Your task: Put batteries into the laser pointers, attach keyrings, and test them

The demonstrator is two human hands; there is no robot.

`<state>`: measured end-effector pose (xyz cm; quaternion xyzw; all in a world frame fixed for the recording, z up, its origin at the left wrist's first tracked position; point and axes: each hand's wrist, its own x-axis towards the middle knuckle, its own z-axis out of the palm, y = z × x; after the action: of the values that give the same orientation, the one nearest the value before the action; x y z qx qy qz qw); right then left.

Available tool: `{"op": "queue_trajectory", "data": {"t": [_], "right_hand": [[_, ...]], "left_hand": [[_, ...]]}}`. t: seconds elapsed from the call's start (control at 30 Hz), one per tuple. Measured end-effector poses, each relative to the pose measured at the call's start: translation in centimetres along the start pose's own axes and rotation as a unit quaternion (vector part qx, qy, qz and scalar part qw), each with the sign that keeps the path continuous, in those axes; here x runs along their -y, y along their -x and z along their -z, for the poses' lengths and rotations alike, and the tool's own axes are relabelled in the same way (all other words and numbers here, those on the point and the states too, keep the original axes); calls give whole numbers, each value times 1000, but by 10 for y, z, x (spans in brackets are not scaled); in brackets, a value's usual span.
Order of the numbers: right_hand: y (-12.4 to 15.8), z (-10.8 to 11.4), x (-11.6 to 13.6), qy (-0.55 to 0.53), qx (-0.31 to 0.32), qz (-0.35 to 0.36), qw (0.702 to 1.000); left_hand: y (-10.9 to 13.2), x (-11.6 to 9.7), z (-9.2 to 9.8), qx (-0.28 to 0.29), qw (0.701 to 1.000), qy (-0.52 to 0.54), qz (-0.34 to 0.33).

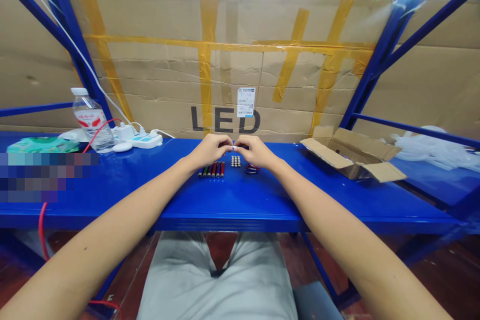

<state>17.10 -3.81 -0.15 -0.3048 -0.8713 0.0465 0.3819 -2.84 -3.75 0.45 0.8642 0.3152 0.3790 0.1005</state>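
Observation:
Above the blue table [232,205], my left hand [210,152] and my right hand [255,151] meet fingertip to fingertip. Both pinch a small silver-white piece [234,147], too small to make out exactly. Under my left hand lies a row of several slim tubes [212,170] in dark, green, red and blue, with metallic ends. Small silver cylindrical pieces [236,161] stand in neat rows just below the held piece. Beneath my right hand is a little group of red and blue looped items [252,169], partly covered by the hand.
An open cardboard box [350,157] sits to the right. On the left are a water bottle [93,122], a white power strip [144,140] and a green package [43,144]. A large cardboard sheet [157,80] backs the table between blue rack posts [378,70].

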Motion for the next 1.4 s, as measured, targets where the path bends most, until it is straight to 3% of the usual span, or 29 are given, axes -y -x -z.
{"op": "queue_trajectory", "data": {"t": [0.2, 0.4, 0.7, 0.83, 1.1, 1.4], "right_hand": [[-3, -2, 0, -2, -10, -49, 999], [-6, -4, -6, -122, -8, -136, 983], [-10, -4, 1, -292, -62, -251, 921], [-12, -11, 1, -346, -59, -272, 896], [-12, -12, 2, -353, -57, -275, 892], [-10, -16, 1, -302, -37, -257, 917]], "left_hand": [[-1, 2, -4, -9, 1000, 2, 17], [-3, 0, -6, -47, 998, -37, -9], [-2, -1, -11, -25, 990, -119, -71], [-2, -3, -17, -9, 986, -148, -74], [-3, -2, -16, 13, 978, -195, -76], [-2, -4, -17, 18, 977, -206, -57]]}}
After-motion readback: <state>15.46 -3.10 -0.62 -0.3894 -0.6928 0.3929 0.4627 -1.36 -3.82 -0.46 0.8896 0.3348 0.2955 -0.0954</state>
